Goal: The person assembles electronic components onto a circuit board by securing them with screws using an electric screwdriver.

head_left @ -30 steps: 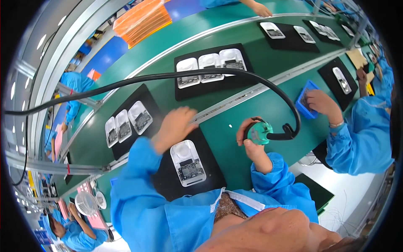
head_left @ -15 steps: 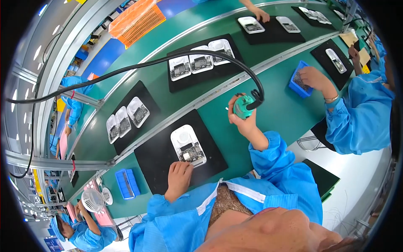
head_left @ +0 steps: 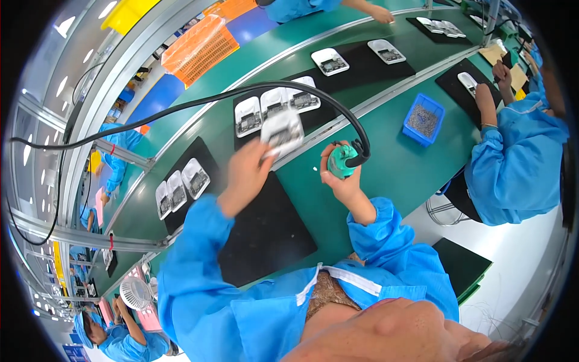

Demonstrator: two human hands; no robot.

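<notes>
My left hand (head_left: 246, 175) grips the near edge of a white plastic housing (head_left: 282, 134) with a circuit board in it, blurred by motion. It is lifted over the line between the near bench and the conveyor, in front of several similar housings (head_left: 247, 117). My right hand (head_left: 344, 184) is wrapped round a green electric screwdriver (head_left: 341, 161), whose thick black cable (head_left: 241, 90) arches up and away to the left. The tool's tip is hidden below. A bare black mat (head_left: 271, 241) lies on the bench below my left forearm.
A blue bin (head_left: 427, 140) of small metal parts stands to the right, near a co-worker's sleeve (head_left: 512, 175). More housings (head_left: 196, 175) rest on a black mat at the left. A metal rail (head_left: 386, 90) separates bench and conveyor. Another person's hand (head_left: 381, 14) is at the far side.
My left hand has taken the housing off the near mat and carried it up and forward toward the row. The co-worker's hand has left the blue bin. My right hand has shifted slightly left.
</notes>
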